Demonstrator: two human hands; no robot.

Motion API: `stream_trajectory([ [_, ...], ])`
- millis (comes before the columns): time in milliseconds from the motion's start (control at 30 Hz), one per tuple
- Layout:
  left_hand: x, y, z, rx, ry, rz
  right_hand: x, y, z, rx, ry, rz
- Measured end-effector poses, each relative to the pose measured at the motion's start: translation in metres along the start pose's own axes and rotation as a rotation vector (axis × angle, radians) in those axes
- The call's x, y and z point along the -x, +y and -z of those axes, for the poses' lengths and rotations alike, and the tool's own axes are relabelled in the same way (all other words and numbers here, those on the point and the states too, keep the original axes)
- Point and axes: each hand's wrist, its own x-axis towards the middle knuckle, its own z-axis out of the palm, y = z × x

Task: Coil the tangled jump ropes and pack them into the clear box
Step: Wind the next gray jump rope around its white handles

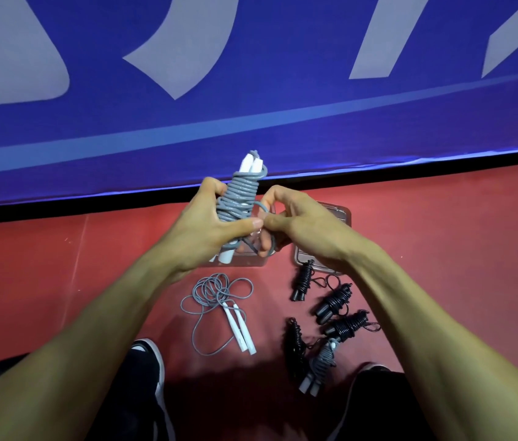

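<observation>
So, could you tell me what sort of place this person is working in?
Probably a sports hall or gym: a red sport floor, a blue banner with large white lettering along its edge, and jump ropes such as the loose grey one.

clear box (342,214) mostly hidden behind hands, loose rope (216,297), coiled bundles (335,302) beside

The blue banner (251,90) at the far side carries large pale letters, cut off by the frame; no word can be read.
</observation>
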Motion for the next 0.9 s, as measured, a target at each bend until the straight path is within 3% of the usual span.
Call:
stream_trajectory([
  [133, -0.004, -0.002, 0.001, -0.013, 0.048, -0.021, -0.003, -0.001, 0.004, -0.120, 0.082, 0.021],
  [267, -0.004, -0.003, -0.003, 0.023, -0.071, -0.059, 0.001, -0.002, 0.008, -0.251, 0.033, -0.015],
  [433, -0.004, -0.001, -0.005, 0.397, -0.221, 0.065, 0.002, 0.003, 0.014, -0.336, 0.047, -0.014],
  [500, -0.003, -0.003, -0.005, 0.325, -0.252, 0.042, 0.003, 0.005, 0.014, -0.343, 0.045, -0.012],
  [667, -0.003, -0.007, -0.011, 0.239, -0.096, 0.039, -0.001, 0.010, 0.011, -0.334, 0.127, -0.013],
  [900, -0.010, -0.019, -0.012, 0.027, -0.046, 0.030, -0.003, 0.016, 0.008, -0.268, 0.197, 0.000],
])
